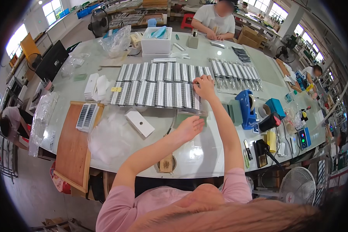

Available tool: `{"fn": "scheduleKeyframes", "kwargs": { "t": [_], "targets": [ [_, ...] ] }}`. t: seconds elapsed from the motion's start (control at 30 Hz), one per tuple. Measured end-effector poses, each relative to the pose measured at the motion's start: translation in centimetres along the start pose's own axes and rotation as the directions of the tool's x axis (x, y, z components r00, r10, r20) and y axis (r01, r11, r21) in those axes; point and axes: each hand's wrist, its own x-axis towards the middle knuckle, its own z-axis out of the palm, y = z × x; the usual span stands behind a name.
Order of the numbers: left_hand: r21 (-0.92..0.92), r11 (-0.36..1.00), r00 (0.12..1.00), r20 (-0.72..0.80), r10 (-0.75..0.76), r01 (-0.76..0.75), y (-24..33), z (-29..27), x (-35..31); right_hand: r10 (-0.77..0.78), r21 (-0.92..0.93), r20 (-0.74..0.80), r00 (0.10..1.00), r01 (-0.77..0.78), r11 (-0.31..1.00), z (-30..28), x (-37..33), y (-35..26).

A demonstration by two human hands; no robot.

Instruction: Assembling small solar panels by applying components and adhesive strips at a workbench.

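One broad table [199,154] filled my view, two rows of strips [153,72] at its middle. I judged straightening them the step in hand; the next move seemed to call for light fingertips. A white box [154,47] beyond held something blue [158,33]. The right hand [205,87] was at the rows' right end; the left hand [191,128] hung nearer me, fingers loosely bent. Whether either pinched anything, I couldn't tell.

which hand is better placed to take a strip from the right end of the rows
Likely the right hand: it is at that end of the strips, while the left hand is farther back.
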Motion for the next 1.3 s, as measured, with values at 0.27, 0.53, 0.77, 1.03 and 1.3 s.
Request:
{"fn": "scheduleKeyframes", "kwargs": {
  "t": [0.27,0.53,0.77,1.03,1.3],
  "targets": [
    [-0.268,0.954,0.98,-0.181,0.087,-0.134,0.2,1.2,5.4,-0.075,-0.006,-0.035,0.997,0.075,0.997,0.2,0.6,0.9],
    [-0.326,0.92,0.97,-0.182,0.163,-0.216,-0.8,-0.4,8.9,-0.111,0.005,-0.023,0.994,0.111,0.994,-0.6,-0.4,0.9],
    [-0.234,0.929,0.953,-0.172,0.25,-0.286,-2.1,-0.5,6.6,-0.103,0.04,-0.016,0.995,0.104,0.994,-2.3,-3.1,0.8],
    [-0.079,0.972,0.973,-0.077,0.215,-0.221,-3.3,-0.3,-1.2,0.446,0.402,0.004,0.895,-0.41,0.819,-9.3,-11.0,-2.1],
    [0.037,0.98,0.978,-0.075,0.195,-0.193,-10.9,-1.2,-9.9,0.457,0.722,0.681,0.571,-0.627,-0.292,-12.4,-25.0,-9.6]
  ]
}}
